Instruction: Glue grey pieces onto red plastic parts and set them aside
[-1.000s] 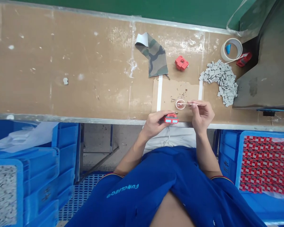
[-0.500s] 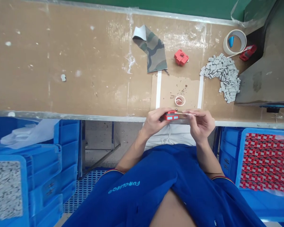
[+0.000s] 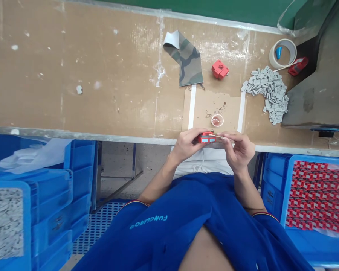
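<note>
My left hand (image 3: 187,144) is closed around a small red toy vehicle (image 3: 207,138) with pale blue windows, at the table's front edge. In my right hand (image 3: 240,148), a thin pale stick (image 3: 216,136) is pinched between thumb and fingers. Its tip meets the top of the toy, though the exact contact is too small to make out. Just beyond the hands stands a small round cup (image 3: 217,120) with something reddish in it. The cup rests on a cardboard sheet (image 3: 202,107) with dark specks and white tape strips.
Beyond the cardboard lie a camouflage-patterned strip (image 3: 190,64) and a red block (image 3: 220,70). To the right are a heap of grey pieces (image 3: 267,90), a tape roll (image 3: 293,49), another red toy (image 3: 298,66) and a metal box (image 3: 313,94). Blue crates (image 3: 286,188) flank me.
The view has shifted slightly, so the table items appear a little further right. Both hands keep their hold on the toy and stick; the stick's tip sits slightly differently against the toy.
</note>
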`<state>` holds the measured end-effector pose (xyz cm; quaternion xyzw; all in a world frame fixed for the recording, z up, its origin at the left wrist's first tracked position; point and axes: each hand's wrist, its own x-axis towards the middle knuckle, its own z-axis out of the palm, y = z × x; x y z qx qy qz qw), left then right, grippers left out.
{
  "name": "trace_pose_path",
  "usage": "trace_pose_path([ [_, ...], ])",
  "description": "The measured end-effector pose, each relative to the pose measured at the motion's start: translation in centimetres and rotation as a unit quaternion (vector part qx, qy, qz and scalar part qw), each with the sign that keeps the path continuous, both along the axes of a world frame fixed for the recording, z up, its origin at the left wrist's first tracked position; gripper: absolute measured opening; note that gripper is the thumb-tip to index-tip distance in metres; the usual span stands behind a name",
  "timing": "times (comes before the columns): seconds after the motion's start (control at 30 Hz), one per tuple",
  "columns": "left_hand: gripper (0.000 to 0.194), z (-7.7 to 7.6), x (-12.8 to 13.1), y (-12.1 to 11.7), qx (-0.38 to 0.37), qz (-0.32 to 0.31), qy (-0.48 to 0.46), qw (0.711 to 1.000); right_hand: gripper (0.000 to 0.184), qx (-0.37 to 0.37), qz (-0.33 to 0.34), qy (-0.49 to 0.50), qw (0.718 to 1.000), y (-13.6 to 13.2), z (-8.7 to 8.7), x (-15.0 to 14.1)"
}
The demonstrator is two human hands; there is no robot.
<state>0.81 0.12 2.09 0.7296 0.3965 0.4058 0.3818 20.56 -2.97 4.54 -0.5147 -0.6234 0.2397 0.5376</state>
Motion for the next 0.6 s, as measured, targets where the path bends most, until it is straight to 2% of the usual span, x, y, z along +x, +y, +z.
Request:
trace_pose_path([
  [0.1,0.028,0.0,0.0,-0.1,-0.007,0.002,0.000,1.000,0.004,0.023,-0.053,0.005,0.998,0.8,0.2,0.5],
  [0.2,0.030,-0.1,-0.1,-0.1,-0.012,0.006,-0.001,1.000,0.007,0.035,-0.081,-0.033,0.996,2.3,0.3,0.7],
  [0.37,0.034,-0.2,-0.4,-0.1,-0.015,0.004,-0.016,1.000,0.011,0.026,-0.036,-0.100,0.994,3.9,-0.5,0.1],
  [0.47,0.037,-0.3,-0.6,0.0,-0.024,0.002,-0.030,0.999,0.024,-0.008,-0.027,-0.132,0.991,4.3,-0.9,1.3],
  [0.53,0.038,-0.3,-0.6,0.0,-0.032,0.005,-0.040,0.999,0.028,-0.017,-0.093,-0.167,0.982,4.6,-0.9,3.6],
  [0.6,0.037,-0.4,-0.6,0.0,-0.034,0.006,-0.045,0.998,0.026,-0.025,-0.180,-0.218,0.959,5.1,-0.8,6.7],
])
